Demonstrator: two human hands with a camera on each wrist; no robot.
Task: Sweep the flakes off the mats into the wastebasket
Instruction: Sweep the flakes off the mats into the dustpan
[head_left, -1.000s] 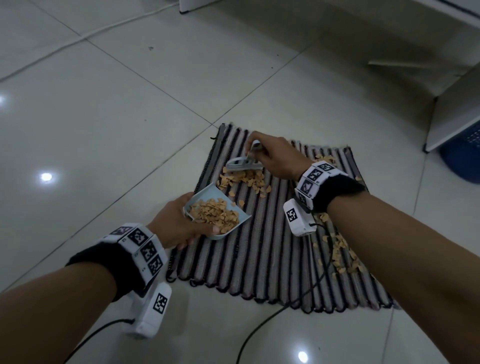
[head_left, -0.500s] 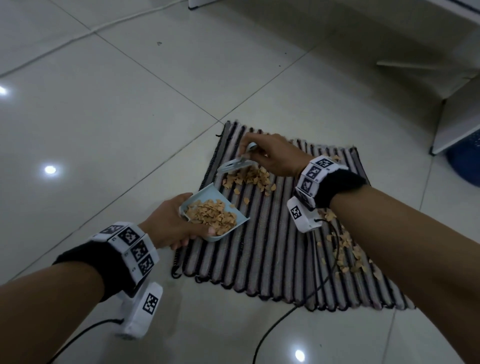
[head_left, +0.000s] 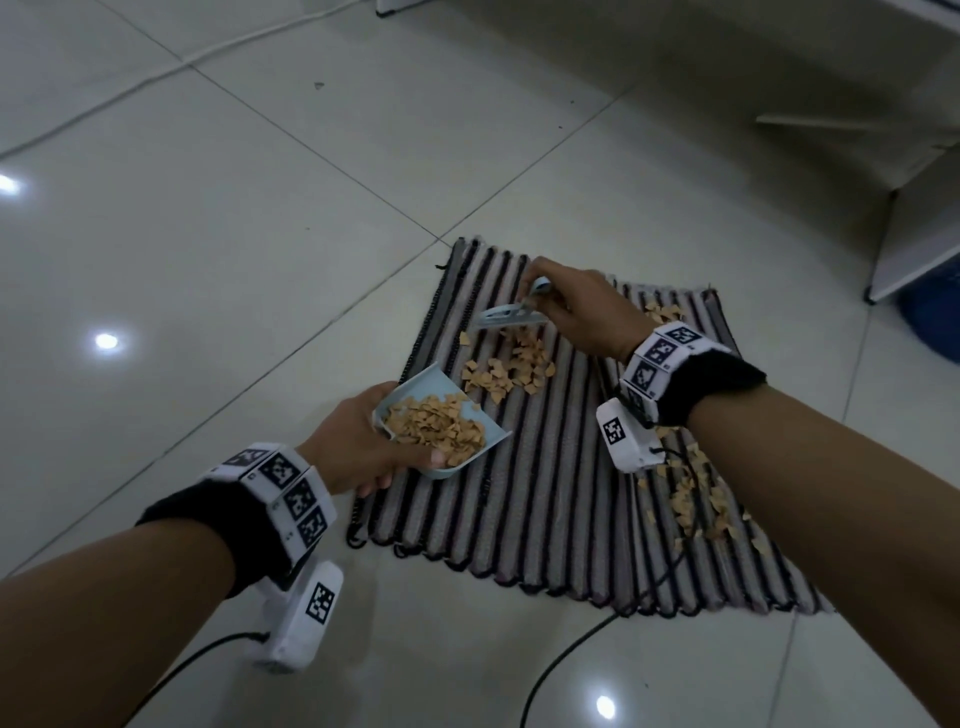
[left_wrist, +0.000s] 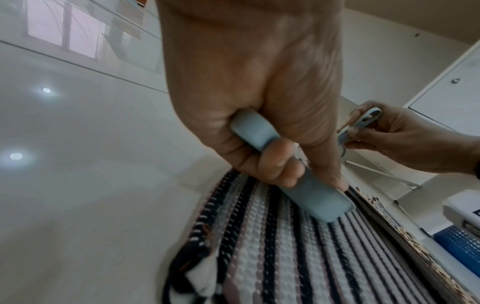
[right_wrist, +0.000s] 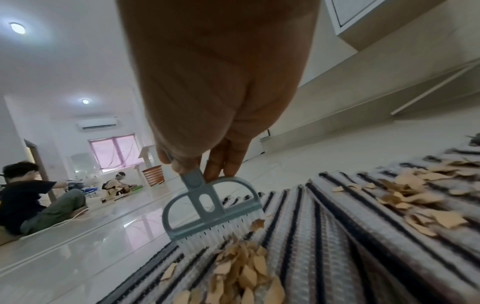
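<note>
A striped mat (head_left: 545, 488) lies on the tiled floor. My left hand (head_left: 358, 441) grips the handle (left_wrist: 293, 176) of a small blue dustpan (head_left: 441, 379) heaped with tan flakes (head_left: 436, 423), its lip on the mat's left part. My right hand (head_left: 576, 306) pinches the handle of a small blue brush (head_left: 506, 317), whose white bristles (right_wrist: 221, 232) touch the far edge of a loose flake pile (head_left: 511, 366) beyond the pan. Another band of flakes (head_left: 691, 493) lies on the mat's right side, and a few flakes (head_left: 662, 312) lie at its far right corner.
A blue wastebasket (head_left: 932, 317) shows at the right edge beside a white cabinet (head_left: 919, 234). Black cables (head_left: 566, 654) trail from the wrist cameras over the mat and floor. In the right wrist view two people (right_wrist: 28, 197) sit on the floor far off.
The brush has lifted and drawn back to the far side of the loose pile. The view has shifted slightly; the dustpan stays held in about the same place.
</note>
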